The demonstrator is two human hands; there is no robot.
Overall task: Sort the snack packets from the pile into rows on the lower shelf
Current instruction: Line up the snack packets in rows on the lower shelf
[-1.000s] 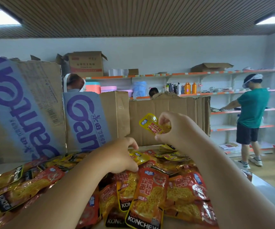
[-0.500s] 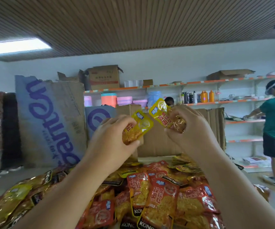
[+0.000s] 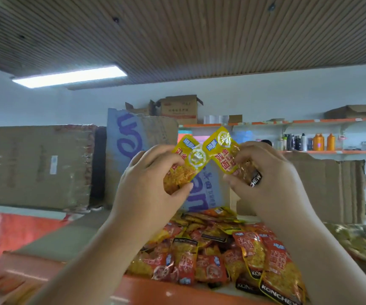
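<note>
My left hand (image 3: 149, 183) grips a yellow snack packet (image 3: 187, 160) by its lower end, raised at chest height. My right hand (image 3: 267, 179) grips a second yellow packet (image 3: 222, 150), and the two packets' upper corners meet between the hands. Under both hands lies the pile of snack packets (image 3: 223, 254), red-orange and yellow ones mixed, on a surface with an orange front edge (image 3: 169, 291). The lower shelf itself is hidden from view.
Flattened cardboard boxes (image 3: 37, 164) stand upright behind the pile, one with blue lettering (image 3: 129, 139). Wall shelves with orange edges (image 3: 309, 122) carry bottles and boxes at the back right. A red blurred sheet (image 3: 12, 232) lies at the left.
Both hands have risen and drawn together, so the two yellow packets now touch at their upper corners. The camera has tilted up and swung left; the person in the green shirt is out of view.
</note>
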